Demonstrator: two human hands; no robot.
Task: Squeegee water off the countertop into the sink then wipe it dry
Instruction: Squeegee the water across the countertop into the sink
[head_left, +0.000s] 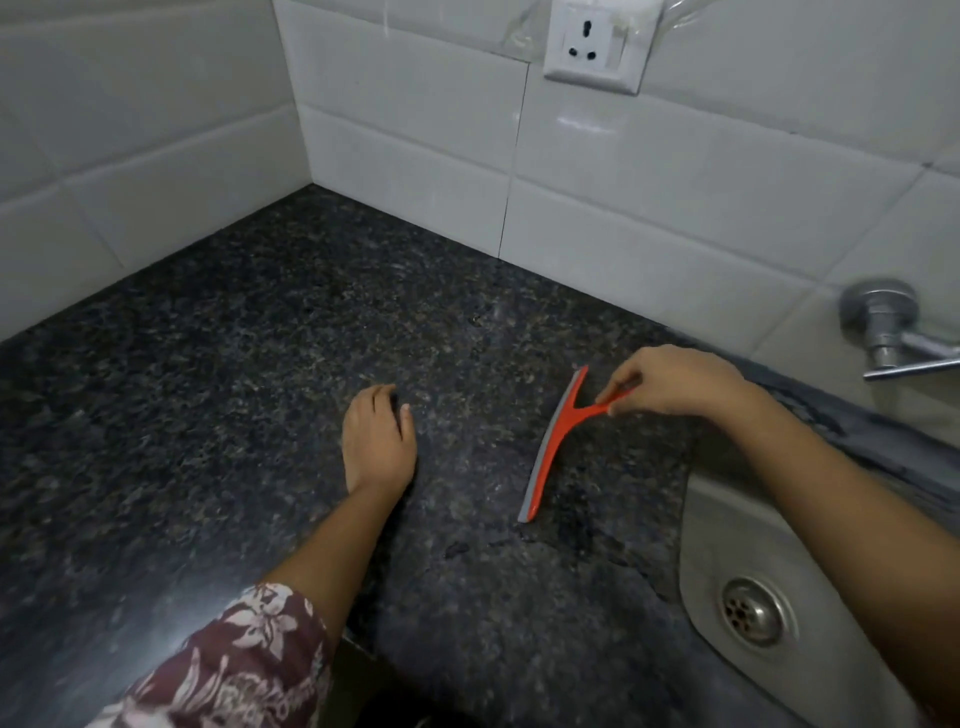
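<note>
Right, dark speckled granite countertop (260, 395) in a tiled corner, w/ a steel sink (717, 525) sunk into it on the right. Right hand (675, 382) reaches across over the sink edge & pinches the handle of an orange squeegee (558, 441) betw. thumb and fingertips; grip is light, not a full fist. Squeegee's grey rubber blade lies along the counter, running from near the back toward the front, just left of the sink rim. Counter beside the blade's near end looks darker & blotchy, prob. wet film, w/ a few small puddle edges nearby.

Left hand (376, 441) rests flat on the counter, palm down, fingers loosely curled, holding nothing, well apart from the squeegee. Its sleeve (234, 660) is maroon w/ a pale flower print.

Sink drain (753, 613) shows at lower right, partly behind the right forearm. Chrome tap (883, 327) sticks out of the wall above the sink. White wall socket (597, 44) up top, some clear film stuck round it. No brand or lettering readable on squeegee, socket or tap.
</note>
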